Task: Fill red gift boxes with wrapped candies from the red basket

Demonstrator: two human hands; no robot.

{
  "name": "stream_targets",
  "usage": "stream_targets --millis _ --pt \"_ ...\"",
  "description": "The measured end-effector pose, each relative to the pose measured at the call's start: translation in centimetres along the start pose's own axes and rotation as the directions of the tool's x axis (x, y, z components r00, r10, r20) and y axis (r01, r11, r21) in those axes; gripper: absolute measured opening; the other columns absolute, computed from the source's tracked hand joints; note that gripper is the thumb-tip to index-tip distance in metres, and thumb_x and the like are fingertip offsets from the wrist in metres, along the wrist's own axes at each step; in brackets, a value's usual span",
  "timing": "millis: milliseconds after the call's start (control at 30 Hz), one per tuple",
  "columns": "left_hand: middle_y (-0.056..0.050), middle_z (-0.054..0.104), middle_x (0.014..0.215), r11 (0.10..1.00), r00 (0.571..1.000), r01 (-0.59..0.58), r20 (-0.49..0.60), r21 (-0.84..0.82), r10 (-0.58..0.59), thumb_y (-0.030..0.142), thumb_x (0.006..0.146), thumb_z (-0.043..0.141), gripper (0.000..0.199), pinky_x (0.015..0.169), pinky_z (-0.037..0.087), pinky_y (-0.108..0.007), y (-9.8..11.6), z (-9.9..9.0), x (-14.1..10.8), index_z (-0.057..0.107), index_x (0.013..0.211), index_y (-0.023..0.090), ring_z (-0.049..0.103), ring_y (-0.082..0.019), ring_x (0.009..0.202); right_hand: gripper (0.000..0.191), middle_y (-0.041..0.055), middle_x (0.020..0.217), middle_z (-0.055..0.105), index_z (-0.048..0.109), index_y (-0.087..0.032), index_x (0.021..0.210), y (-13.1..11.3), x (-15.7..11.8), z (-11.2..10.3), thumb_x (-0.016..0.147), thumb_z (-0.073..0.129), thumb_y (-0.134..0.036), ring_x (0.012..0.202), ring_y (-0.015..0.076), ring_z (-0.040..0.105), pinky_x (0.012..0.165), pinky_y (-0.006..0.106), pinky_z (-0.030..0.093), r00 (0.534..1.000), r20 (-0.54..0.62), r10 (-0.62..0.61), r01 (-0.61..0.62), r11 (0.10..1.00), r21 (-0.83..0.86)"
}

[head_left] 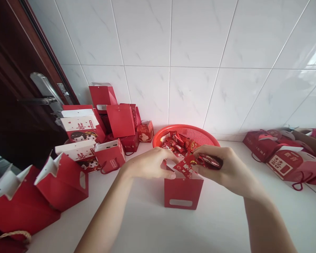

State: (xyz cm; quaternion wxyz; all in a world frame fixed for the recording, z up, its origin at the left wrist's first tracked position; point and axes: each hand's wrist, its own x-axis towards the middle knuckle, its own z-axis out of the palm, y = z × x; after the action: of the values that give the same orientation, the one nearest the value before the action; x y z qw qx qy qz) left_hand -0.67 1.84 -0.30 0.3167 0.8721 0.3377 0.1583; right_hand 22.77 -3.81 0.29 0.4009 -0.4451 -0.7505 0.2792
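A red paper box [183, 193] with a window slot in its front stands open at the top, just in front of me. My left hand [154, 163] is at its upper left edge, thumb and fingers closed on the rim. Red wrapped candies [185, 166] are in my right hand [216, 165], held over the box opening at its right side. Directly behind is a red plastic basket [158, 135] with a pile of red-wrapped candies [177, 142] in it.
Several red and white boxes [119, 121] crowd the left, with open red bags [65, 182] nearer me. More red boxes [289, 161] lie at the right. A tiled wall [192, 91] rises behind the white surface [147, 225]; a dark door [13, 70] is far left.
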Motion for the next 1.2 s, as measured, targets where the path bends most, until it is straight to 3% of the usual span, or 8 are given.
stream_targets --millis 200,433,567,667,800,1000,1200 --pt "0.0 0.077 0.106 0.995 0.997 0.073 0.01 -0.067 -0.072 0.026 0.07 0.081 0.037 0.063 0.05 -0.024 0.1 -0.2 -0.1 0.079 0.107 0.031 0.072 -0.021 0.083 0.007 -0.0025 0.059 0.054 0.069 -0.021 0.075 0.5 0.2 0.4 0.08 0.068 -0.025 0.051 0.0112 0.04 0.045 0.023 0.032 0.998 -0.055 -0.011 0.009 0.999 -0.048" --pt "-0.003 0.075 0.119 0.99 0.996 0.093 0.007 -0.102 -0.092 0.028 0.066 0.084 0.046 0.068 0.053 -0.026 -0.3 -0.2 0.0 0.078 0.112 0.029 0.072 -0.025 0.093 0.008 -0.0037 0.059 0.052 0.069 -0.021 0.073 0.8 0.3 0.9 0.081 0.068 -0.022 0.051 0.0101 0.038 0.044 0.023 0.029 0.991 0.136 -0.021 0.029 0.998 -0.062" --pt "-0.002 0.074 0.122 0.984 0.989 0.147 0.013 -0.096 -0.146 0.026 0.068 0.082 0.047 0.069 0.053 -0.026 -0.2 -0.2 -0.1 0.078 0.114 0.03 0.073 -0.024 0.092 0.007 -0.0022 0.065 0.058 0.074 -0.022 0.084 0.8 0.4 0.9 0.082 0.067 -0.022 0.053 0.0111 0.043 0.048 0.024 0.033 0.995 0.104 -0.004 0.008 0.999 -0.036" --pt "-0.002 0.076 0.117 0.986 0.991 0.131 0.0 -0.104 -0.132 0.027 0.066 0.083 0.044 0.067 0.053 -0.026 -0.1 -0.2 -0.1 0.079 0.109 0.031 0.073 -0.024 0.09 0.007 -0.0031 0.06 0.054 0.071 -0.021 0.078 0.6 0.6 0.6 0.082 0.07 -0.027 0.052 0.011 0.039 0.046 0.025 0.031 0.999 0.036 0.015 -0.015 1.0 0.006" --pt "-0.001 0.077 0.11 0.986 0.993 0.114 -0.02 -0.126 -0.117 0.027 0.065 0.083 0.041 0.063 0.052 -0.025 0.0 -0.2 0.0 0.08 0.106 0.031 0.072 -0.023 0.084 0.01 -0.0036 0.062 0.056 0.069 -0.022 0.078 0.7 0.7 0.5 0.082 0.072 -0.031 0.053 0.0116 0.042 0.048 0.025 0.033 0.999 0.033 0.038 -0.041 0.997 0.062" --pt "-0.001 0.077 0.111 0.99 0.996 0.091 -0.003 -0.106 -0.091 0.028 0.066 0.084 0.043 0.066 0.051 -0.026 -0.1 -0.2 0.0 0.079 0.109 0.031 0.071 -0.023 0.085 0.006 -0.0011 0.071 0.065 0.073 -0.024 0.087 1.3 0.6 0.8 0.083 0.07 -0.027 0.058 0.0132 0.051 0.05 0.024 0.037 0.99 0.133 0.049 -0.051 0.999 0.009" --pt "-0.003 0.075 0.12 0.985 0.992 0.13 0.011 -0.113 -0.129 0.028 0.067 0.084 0.046 0.069 0.052 -0.028 -0.3 -0.1 -0.1 0.078 0.113 0.031 0.072 -0.025 0.093 0.006 -0.0025 0.066 0.061 0.071 -0.022 0.085 1.4 0.6 1.2 0.085 0.066 -0.025 0.054 0.011 0.046 0.048 0.024 0.035 0.983 0.177 0.039 -0.039 0.999 -0.006"
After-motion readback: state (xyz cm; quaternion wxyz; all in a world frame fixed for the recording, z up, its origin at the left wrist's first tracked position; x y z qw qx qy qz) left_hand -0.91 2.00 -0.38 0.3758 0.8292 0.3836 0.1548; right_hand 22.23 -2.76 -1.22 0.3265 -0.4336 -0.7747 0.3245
